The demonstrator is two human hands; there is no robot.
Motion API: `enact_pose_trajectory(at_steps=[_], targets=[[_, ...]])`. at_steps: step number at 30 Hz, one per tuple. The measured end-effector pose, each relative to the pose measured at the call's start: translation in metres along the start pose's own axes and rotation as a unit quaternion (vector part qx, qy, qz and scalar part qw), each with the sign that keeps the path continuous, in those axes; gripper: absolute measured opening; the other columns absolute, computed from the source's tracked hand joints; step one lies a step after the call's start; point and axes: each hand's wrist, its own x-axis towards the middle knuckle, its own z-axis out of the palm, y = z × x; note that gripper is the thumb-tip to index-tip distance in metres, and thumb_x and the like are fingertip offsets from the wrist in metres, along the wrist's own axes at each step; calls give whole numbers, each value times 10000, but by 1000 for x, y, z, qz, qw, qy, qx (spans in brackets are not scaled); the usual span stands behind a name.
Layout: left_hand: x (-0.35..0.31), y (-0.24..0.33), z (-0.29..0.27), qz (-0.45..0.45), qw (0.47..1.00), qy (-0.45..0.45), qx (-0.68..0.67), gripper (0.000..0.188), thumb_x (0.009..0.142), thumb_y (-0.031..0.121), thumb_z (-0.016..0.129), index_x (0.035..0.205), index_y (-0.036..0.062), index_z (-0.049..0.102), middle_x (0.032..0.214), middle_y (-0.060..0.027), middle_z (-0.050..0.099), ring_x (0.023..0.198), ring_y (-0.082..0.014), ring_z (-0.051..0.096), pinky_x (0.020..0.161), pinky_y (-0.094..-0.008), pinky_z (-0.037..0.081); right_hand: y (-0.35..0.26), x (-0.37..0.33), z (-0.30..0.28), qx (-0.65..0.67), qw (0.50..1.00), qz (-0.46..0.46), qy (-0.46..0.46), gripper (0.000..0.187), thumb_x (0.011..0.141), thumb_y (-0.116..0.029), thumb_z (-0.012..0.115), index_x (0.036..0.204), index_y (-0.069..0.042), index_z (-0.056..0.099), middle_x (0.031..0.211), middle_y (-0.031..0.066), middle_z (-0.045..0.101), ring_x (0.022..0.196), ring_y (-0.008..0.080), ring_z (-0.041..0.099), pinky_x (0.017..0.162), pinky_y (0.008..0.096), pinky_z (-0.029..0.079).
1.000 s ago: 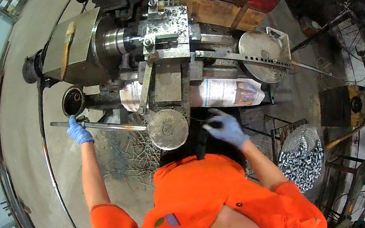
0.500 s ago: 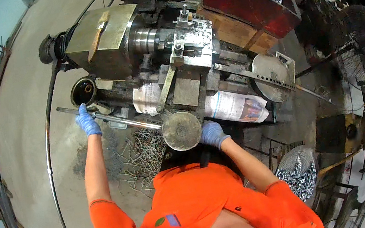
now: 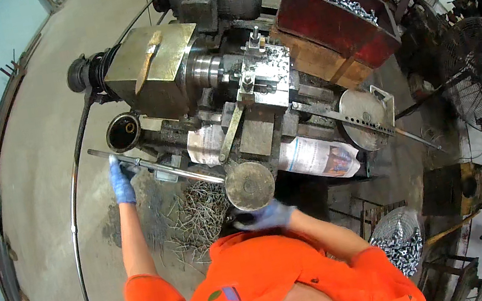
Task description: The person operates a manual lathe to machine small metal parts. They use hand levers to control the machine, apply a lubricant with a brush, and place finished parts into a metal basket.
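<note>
My left hand (image 3: 122, 183), in a blue glove, is at the outer end of a long metal rod (image 3: 177, 172). Its fingers look stretched out, with their tips at the rod and most of the hand on the near side of it. The rod slopes down to the right and meets a round, worn metal disc (image 3: 250, 185) in front of my body. My right hand (image 3: 268, 215), gloved in blue too, is just below the disc's near edge. Motion smears its fingers, and I cannot tell whether they touch anything.
Ahead stands a lathe-like machine (image 3: 266, 75) with a brush (image 3: 148, 62) on its housing. A pile of metal shavings (image 3: 201, 218) lies on the floor. Small metal parts (image 3: 399, 245) fill a basket at the right. A dark red bin (image 3: 320, 14) stands beyond, and a fan (image 3: 478, 70) stands far right.
My right hand has moved left from the disc's right side to below it. My left hand has drawn back toward me along its fingers, no longer wrapped over the rod. The view has shifted slightly.
</note>
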Motion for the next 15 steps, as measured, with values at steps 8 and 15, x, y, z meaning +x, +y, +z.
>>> enact_pose_trajectory(at_steps=[8, 15], targets=[[23, -114, -29, 259, 685, -64, 678, 433, 827, 413, 563, 1040, 39, 603, 990, -148, 657, 847, -300, 629, 718, -387, 493, 43, -176, -44, 11, 894, 312, 322, 192, 750, -196, 715, 840, -30, 682, 829, 128, 672, 762, 245, 653, 714, 315, 510], [12, -100, 42, 155, 619, -143, 756, 429, 785, 497, 533, 939, 113, 645, 950, -161, 649, 916, -360, 605, 780, -446, 465, 55, -217, -16, 45, 818, 430, 380, 162, 722, -149, 746, 787, -22, 669, 767, 112, 665, 673, 192, 635, 642, 285, 498]])
